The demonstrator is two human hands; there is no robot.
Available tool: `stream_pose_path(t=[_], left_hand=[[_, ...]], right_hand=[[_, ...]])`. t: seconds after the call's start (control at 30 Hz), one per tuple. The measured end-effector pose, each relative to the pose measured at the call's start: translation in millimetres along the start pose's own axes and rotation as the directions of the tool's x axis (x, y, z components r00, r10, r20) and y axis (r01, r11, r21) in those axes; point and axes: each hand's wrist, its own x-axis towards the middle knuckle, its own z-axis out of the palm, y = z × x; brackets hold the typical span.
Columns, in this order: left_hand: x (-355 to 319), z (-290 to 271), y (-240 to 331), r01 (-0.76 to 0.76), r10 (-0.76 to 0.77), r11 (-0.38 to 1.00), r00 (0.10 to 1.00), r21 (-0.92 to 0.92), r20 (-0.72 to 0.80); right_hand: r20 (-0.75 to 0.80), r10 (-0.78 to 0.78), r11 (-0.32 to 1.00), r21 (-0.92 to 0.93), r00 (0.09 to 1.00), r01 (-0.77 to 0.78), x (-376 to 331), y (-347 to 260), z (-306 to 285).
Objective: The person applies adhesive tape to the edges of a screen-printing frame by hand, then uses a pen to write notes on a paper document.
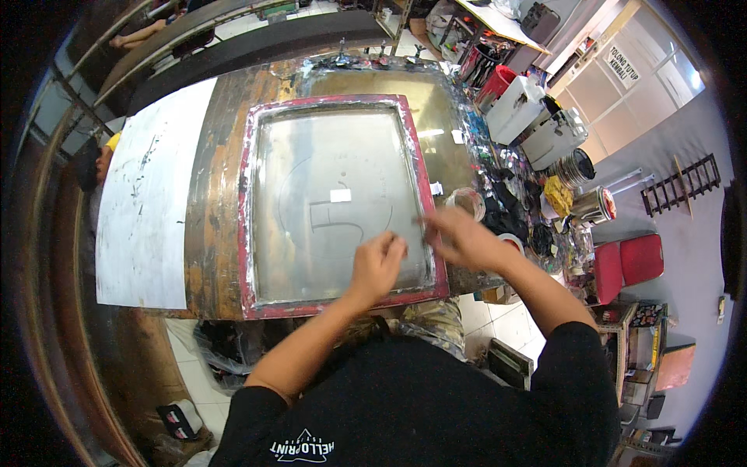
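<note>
Paint-crusted and cluttered, the workshop crowds around a worn brown wooden surface [210, 226] where a large rectangular printing screen with a red-stained frame and grey mesh [334, 198] lies flat, its near edge close to the person's body so both arms reach it without stretching. A faint round design shows through the mesh, with a small white tape patch [340, 195] stuck near its centre.

The left hand [377, 265] rests on the mesh near the lower right corner, fingers curled into a loose narrow grip; whether it pinches anything I cannot tell. It seems to press down to steady the spot. Just to the right of it, the right hand [463, 237] hovers over the frame's right rail, fingertips drawn together as if nipping something thin; motion blur hides what, if anything, is held.

Beyond the right hand's grip sits a small clear plastic cup [467, 202], touching the frame's outer side, handy for a reach. Further right, paint-smeared pots, tins and rags [545, 210] pile along the surface's edge. Well to the left of both hands, a long white sheet with dark smudges [152, 202] lies beside the screen, kept apart from the work.
</note>
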Motion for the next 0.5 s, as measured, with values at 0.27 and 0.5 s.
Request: stream_pose_path(t=[0.27, 0.5], left_hand=[[247, -29, -36, -0.301, 0.424, 0.688, 0.905, 0.660, -0.029], [309, -30, -63, -0.272, 0.339, 0.470, 0.934, 0.840, 0.112]], right_hand=[[-0.560, 0.243, 0.970, 0.148, 0.792, -0.192, 174, 125, -3], [-0.558, 0.265, 0.958, 0.059, 0.786, -0.281, 229, 161, 8]])
